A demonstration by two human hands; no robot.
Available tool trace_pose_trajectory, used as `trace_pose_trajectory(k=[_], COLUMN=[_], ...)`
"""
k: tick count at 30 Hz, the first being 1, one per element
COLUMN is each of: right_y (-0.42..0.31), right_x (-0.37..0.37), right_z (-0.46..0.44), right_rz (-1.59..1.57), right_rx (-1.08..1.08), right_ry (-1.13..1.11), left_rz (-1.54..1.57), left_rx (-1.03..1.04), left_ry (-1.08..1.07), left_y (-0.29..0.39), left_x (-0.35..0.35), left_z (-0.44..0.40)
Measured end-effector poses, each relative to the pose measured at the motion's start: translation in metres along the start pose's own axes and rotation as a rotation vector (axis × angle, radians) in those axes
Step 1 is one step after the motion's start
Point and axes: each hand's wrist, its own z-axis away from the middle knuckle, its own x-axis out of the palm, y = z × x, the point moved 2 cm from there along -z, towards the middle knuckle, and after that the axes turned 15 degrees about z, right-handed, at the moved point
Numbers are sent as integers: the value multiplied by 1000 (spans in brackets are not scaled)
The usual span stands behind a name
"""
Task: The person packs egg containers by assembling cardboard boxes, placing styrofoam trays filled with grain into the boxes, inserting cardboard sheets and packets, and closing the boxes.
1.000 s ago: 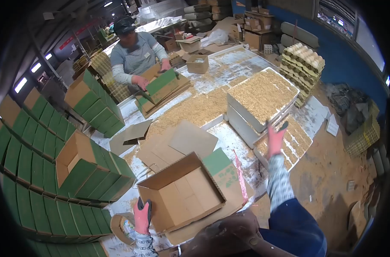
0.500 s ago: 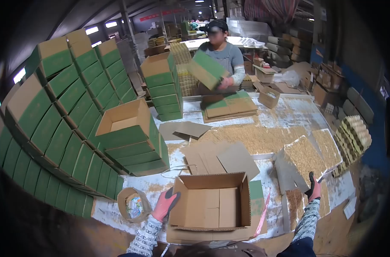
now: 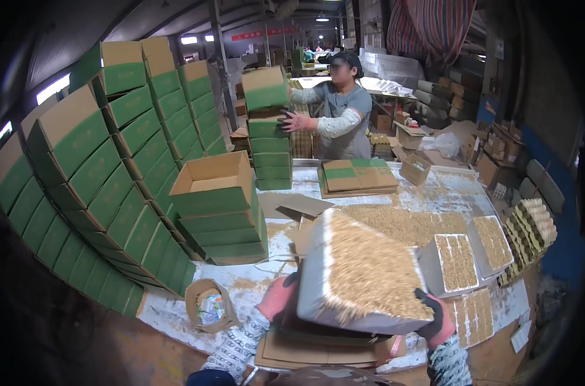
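A white box-shaped block topped with loose tan husks hangs tilted over the work table, blurred by motion. My right hand, in a pink and dark glove, grips its near right corner. My left hand is at the block's left side; its fingertips are partly hidden, so I cannot tell whether they hold the block or the carton below. Under the block, the open cardboard carton is almost wholly covered. Flattened cardboard lies beneath that at the table's front edge.
Green-and-brown cartons are stacked on the left. A round cardboard tub holds small packets. Husk-topped blocks and egg trays stand right. Across the table, a co-worker handles a carton.
My right hand has brought the husk-topped block leftward from the right side, over the open carton. The co-worker has moved a green carton left onto a stack. The view has shifted slightly.
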Motion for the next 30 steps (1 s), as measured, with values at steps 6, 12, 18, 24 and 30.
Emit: trace_pose_trajectory(k=[6, 12, 18, 24, 30], right_y=[-3, 18, -28, 39, 356], right_x=[30, 75, 88, 77, 328], right_z=[-52, -40, -65, -165, -128], right_rz=[-570, -285, 691, -462, 393], right_rx=[277, 323, 173, 609, 585], right_ry=[-327, -485, -936, -604, -711], left_rz=[140, -94, -26, 147, -204], left_rx=[20, -38, -303, -285, -392], left_ry=[-45, -88, -262, -213, 547], left_y=[-50, -15, 6, 1, -134], left_x=[-17, -4, -21, -61, -164], left_z=[17, 20, 34, 44, 90])
